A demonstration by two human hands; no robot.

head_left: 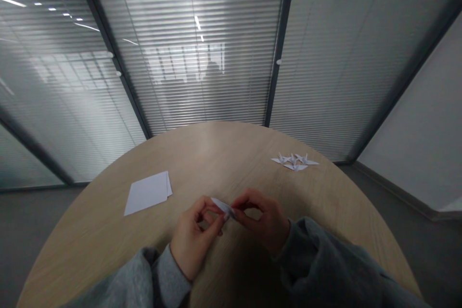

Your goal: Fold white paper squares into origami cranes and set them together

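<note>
Between my two hands, above the near part of the table, is a small piece of folded white paper, narrow and pointed toward the upper left. My left hand pinches it from the left with thumb and fingers. From the right, the thumb and forefinger of my right hand close on its other end. Fingertips cover part of the paper, so its full shape is hidden. Several folded white paper cranes sit close together on the table, beyond my right hand. Left of my left hand lie flat white paper sheets, slightly overlapping.
The round wooden table curves away in front of me. Behind its far edge stand glass panels with blinds and dark frames. A white wall rises at the right, with grey floor below.
</note>
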